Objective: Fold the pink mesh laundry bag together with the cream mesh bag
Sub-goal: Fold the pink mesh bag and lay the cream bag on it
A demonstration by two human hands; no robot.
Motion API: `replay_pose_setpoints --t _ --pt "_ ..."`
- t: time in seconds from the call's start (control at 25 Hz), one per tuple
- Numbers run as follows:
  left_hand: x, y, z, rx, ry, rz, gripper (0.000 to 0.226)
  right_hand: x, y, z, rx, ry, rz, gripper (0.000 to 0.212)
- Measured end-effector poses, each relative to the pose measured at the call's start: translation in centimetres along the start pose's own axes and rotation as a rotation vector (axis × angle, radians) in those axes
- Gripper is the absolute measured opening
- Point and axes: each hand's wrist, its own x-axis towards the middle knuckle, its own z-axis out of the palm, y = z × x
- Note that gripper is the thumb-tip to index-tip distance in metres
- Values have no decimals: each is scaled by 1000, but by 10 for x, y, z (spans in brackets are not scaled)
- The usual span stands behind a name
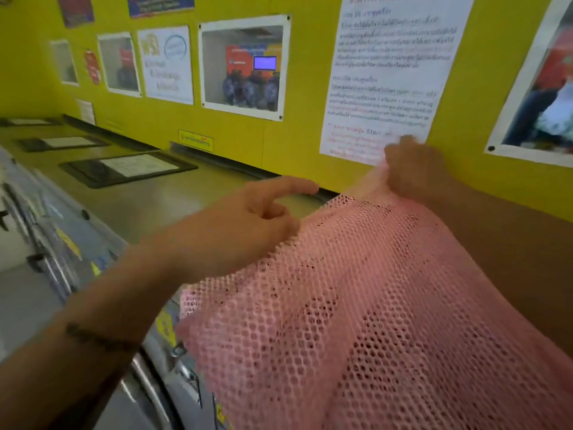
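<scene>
The pink mesh laundry bag (356, 305) hangs in the air and fills the lower right of the view. My right hand (415, 169) is raised near the wall and shut on the bag's top corner. My left hand (245, 225) is at the bag's left edge, index finger stretched out, the other fingers curled at the mesh; whether they pinch the fabric is hard to tell. No cream mesh bag is visible; it may lie behind the pink mesh.
A yellow wall (297, 144) with several posters and a white notice (390, 72) stands straight ahead. Below it runs the flat top of a row of machines (173, 193) with dark lids (127, 170). A machine's metal front (148, 383) is at lower left.
</scene>
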Motion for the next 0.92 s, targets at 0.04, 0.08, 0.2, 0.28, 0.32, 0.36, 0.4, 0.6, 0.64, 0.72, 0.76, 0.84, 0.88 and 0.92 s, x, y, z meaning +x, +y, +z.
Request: replay_pose_setpoints --t 0.04,0.08,0.2,0.28,0.32,0.36,0.4,0.6,0.64,0.72,0.76,0.84,0.88,0.92 --pt "-3 -2 -13 45 6 -43 46 -2 -2 4 -25 -26 -6 24" --pt "-4 -5 -23 118 15 -91 42 -4 -6 9 -27 -61 -22 22" --pt "-3 -24 -37 563 12 -224 35 -13 -21 15 18 -287 -52 12" --pt "-3 -36 -22 730 32 -183 37 -16 -27 12 27 -378 -71 17" --pt "-3 -38 -9 717 40 -114 36 -18 -29 9 26 -379 -94 16" --pt "-1 -40 7 673 28 -31 36 -20 -31 6 38 -373 -120 15" --pt "2 -40 24 645 -13 43 37 -23 -32 3 68 -367 -147 18" --pt "34 -57 63 734 -269 100 58 -41 -14 -21 235 -505 -224 39" --pt "39 -60 60 713 -276 78 54 -48 -3 -27 241 -542 -220 39" --pt "46 -60 52 660 -230 68 41 -68 25 -40 188 -577 -203 38" --pt "49 -57 48 644 -186 69 36 -79 42 -47 144 -590 -188 39" --pt "50 -47 47 593 -118 106 29 -102 80 -59 56 -668 -117 42" --pt "50 -39 52 548 -115 146 27 -115 103 -65 16 -719 -64 43" --pt "49 -30 58 500 -126 188 25 -126 127 -69 -10 -759 -12 43"
